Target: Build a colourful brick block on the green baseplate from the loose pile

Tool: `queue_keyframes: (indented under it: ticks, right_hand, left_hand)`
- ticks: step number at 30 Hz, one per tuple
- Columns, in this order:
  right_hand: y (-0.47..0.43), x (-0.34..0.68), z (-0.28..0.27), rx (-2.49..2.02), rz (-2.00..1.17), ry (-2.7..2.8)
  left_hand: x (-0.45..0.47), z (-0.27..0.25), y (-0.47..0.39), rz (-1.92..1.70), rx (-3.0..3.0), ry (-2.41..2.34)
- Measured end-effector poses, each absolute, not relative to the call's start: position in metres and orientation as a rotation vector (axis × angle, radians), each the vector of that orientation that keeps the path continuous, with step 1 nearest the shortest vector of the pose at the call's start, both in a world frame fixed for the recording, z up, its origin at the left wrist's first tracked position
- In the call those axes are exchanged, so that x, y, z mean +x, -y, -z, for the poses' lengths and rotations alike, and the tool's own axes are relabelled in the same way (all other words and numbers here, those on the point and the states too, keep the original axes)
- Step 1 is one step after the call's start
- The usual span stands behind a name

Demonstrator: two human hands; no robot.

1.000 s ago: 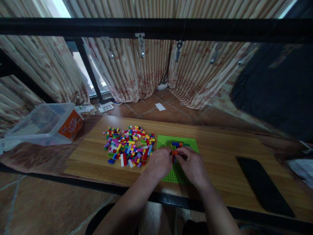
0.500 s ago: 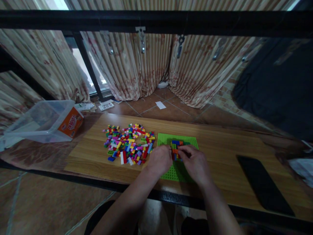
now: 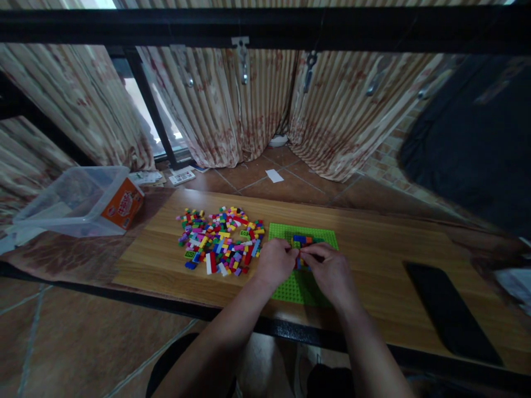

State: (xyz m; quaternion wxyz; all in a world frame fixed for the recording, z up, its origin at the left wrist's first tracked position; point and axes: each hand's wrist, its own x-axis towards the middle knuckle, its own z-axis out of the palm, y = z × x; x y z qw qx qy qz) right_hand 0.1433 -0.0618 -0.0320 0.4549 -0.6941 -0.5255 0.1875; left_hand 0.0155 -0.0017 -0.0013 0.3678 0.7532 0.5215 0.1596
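Joined bricks lie between the two hands.

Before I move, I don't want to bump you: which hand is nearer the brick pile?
Left. The left hand is just right of the brick pile, over the left side of the green baseplate. The right hand is farther right, over its other side.

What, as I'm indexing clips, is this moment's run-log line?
left hand: at toy-brick build | right hand: at build, beside left hand | build: on green studded baseplate | loose toy bricks: spread left of baseplate
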Motion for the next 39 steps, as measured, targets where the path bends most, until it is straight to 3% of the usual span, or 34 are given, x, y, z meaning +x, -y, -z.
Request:
queue_keyframes:
  ticks: [20, 30, 39]
  right_hand:
    - [0.059, 0.155, 0.036, -1.831, -0.496, 1.347]
    - [0.059, 0.156, 0.035, -1.868, -0.467, 1.245]
    - [0.057, 0.142, 0.029, -1.875, -0.408, 1.108]
  left_hand:
    - [0.021, 0.017, 0.007, -0.511, 1.907, -1.421]
    - [0.016, 0.008, 0.015, -0.399, 2.043, -1.411]
    - [-0.034, -0.007, -0.030, -0.497, 2.190, -1.660]
